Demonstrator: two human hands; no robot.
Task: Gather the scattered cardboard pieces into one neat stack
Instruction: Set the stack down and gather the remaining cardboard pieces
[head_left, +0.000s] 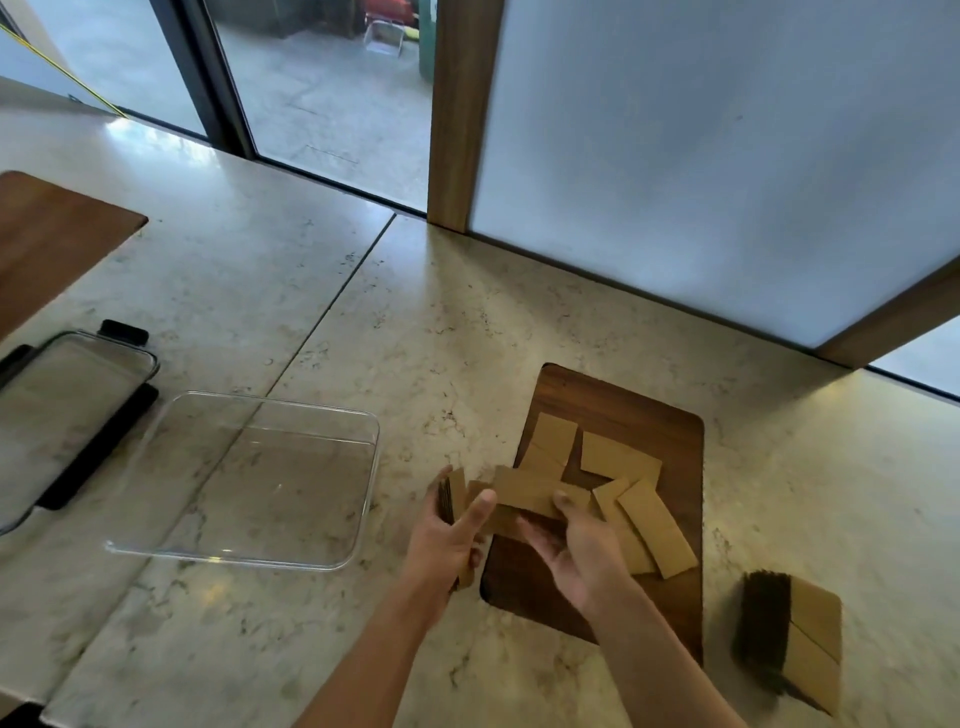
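Two hands in view, both mine, lower centre of the frame. My left hand (445, 535) is closed around a small bundle of cardboard pieces (453, 499) held on edge, fingers wrapped behind, thumb across the front. I cannot count the pieces in the bundle. My right hand (576, 551) pinches one cardboard strip (524, 491) by its lower edge, thumb on top, fingers beneath; the strip sits between the two hands, its left end near the bundle.

Loose cardboard pieces on the wooden board (670, 415), right of centre: I count about five, overlapping. One at the upper left of the board (553, 439), one beside it to the right (618, 457), two long ones angled down toward the lower right (657, 527), and at least one partly hidden under the others.

One finished stack of cardboard (800, 644) lies on the counter (415, 322) at lower right, off the board and well apart from my hands; its dark edges face left.

Containers: one clear plastic tub (244, 473), left of centre, nothing inside it. One clear lid with black clips (67, 410) at the far left edge, lying flat beside the tub.

A second wooden board (47, 244) shows at the upper left, partly cut off.
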